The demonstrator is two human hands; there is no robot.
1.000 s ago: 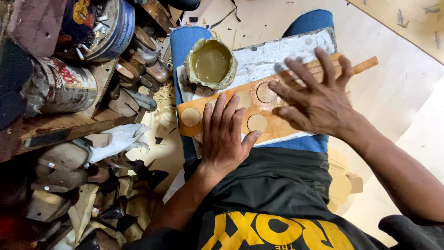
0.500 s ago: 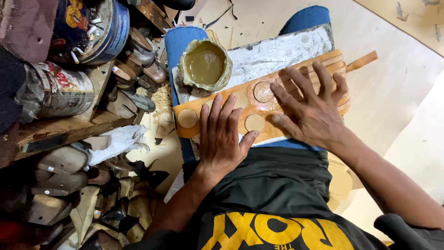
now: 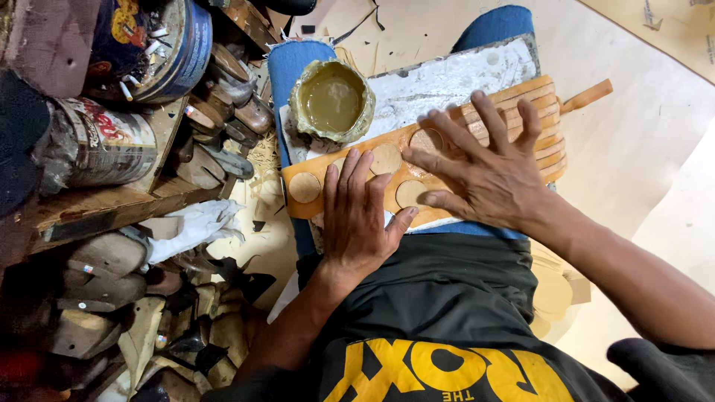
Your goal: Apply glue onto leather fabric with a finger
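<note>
A long orange-brown leather strip [image 3: 477, 119] lies across a white board [image 3: 454, 78] on my lap, with several pale round discs [image 3: 304, 187] stuck on it. My left hand [image 3: 359, 219] lies flat, fingers apart, pressing on the strip near its left end. My right hand [image 3: 488, 171] is spread wide on the strip's middle, beside another disc [image 3: 411, 193]. A crusted bowl of yellowish glue [image 3: 331, 100] sits on the board just beyond my left hand.
Old paint tins [image 3: 104, 145] and a large blue can [image 3: 160, 45] crowd a wooden shelf at left. Wooden shoe lasts [image 3: 97, 257] and scraps pile below. Pale sheet material [image 3: 648, 134] covers the floor at right, with cut pieces [image 3: 555, 290] by my hip.
Both hands have stayed pressed on the strip; my right hand has shifted slightly toward me along it. The view has drifted a little.
</note>
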